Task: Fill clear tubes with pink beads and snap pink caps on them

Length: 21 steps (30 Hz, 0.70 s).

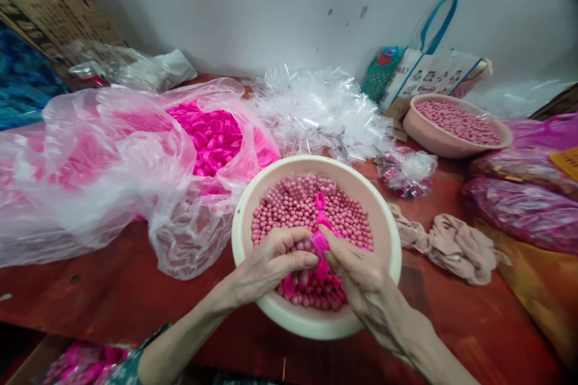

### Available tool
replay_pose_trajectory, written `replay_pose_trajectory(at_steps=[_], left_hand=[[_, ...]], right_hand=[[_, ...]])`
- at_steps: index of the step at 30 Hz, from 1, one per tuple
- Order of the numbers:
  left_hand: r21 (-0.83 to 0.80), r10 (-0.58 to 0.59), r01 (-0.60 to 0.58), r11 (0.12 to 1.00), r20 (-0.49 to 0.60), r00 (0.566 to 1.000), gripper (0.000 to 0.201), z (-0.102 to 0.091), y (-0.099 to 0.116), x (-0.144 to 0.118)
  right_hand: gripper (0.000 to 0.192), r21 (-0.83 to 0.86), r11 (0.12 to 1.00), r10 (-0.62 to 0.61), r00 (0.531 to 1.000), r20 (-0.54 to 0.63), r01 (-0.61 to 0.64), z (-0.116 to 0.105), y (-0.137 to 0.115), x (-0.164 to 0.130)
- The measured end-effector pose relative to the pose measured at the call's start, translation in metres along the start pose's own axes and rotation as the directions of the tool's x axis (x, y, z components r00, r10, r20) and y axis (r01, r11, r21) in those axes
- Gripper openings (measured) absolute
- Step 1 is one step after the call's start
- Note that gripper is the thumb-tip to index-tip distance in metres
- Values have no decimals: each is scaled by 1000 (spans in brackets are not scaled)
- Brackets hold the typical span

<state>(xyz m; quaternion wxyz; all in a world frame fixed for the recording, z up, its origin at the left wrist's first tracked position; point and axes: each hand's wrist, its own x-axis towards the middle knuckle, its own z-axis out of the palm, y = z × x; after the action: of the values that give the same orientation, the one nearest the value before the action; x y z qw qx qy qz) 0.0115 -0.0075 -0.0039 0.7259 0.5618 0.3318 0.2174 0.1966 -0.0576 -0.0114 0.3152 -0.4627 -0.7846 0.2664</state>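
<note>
Many blue pieces [22,81] lie at far left in front of a cardboard box [58,6]. Beside them on the red surface [112,289], a translucent bag [180,228] gapes open around a heap of bright pink plastic pieces [212,138]. At centre, a cream basin [316,328] contains a bed of dusty-pink beads [275,210], with several of the same bright pieces lying on top. Above the basin, the left hand [273,258] grips a few beads between thumb and fingers. Meeting it just to the right, a single pink piece [320,243] is pinched by the right hand [361,274]. Behind the basin spreads a pile of clear film [320,111]. Farther right are a small clear packet [406,171], a printed tote bag [433,75] against the wall and, before it, a second basin [433,135] also filled with beads. A crumpled beige cloth [465,246] lies nearer the viewer; purplish plastic packages [524,210] occupy the right margin.
</note>
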Motion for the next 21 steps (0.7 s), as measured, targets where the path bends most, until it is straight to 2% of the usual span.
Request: replay_pose_trajectory(at_steps=[3, 10, 15, 18, 21], left_hand=[[-11, -20, 20, 1000, 13, 1000, 16, -1, 1, 0], [-140, -49, 47, 989, -12, 999, 19, -1, -4, 0], [-256, -56, 43, 966, -42, 998, 20, -3, -10, 0], [-271, -56, 43, 962, -41, 998, 20, -3, -10, -1], [-218, -52, 33, 975, -82, 995, 20, -2, -9, -2]], right_hand=[[55, -42, 999, -8, 1000, -30, 7, 3, 2, 2], [62, -79, 996, 37, 999, 11, -36, 17, 7, -10], [61, -44, 998, -39, 998, 41, 41, 4, -1, -15], [56, -33, 999, 2, 999, 43, -1, -2, 0, -8], [52, -35, 998, 55, 998, 18, -55, 7, 3, -1]])
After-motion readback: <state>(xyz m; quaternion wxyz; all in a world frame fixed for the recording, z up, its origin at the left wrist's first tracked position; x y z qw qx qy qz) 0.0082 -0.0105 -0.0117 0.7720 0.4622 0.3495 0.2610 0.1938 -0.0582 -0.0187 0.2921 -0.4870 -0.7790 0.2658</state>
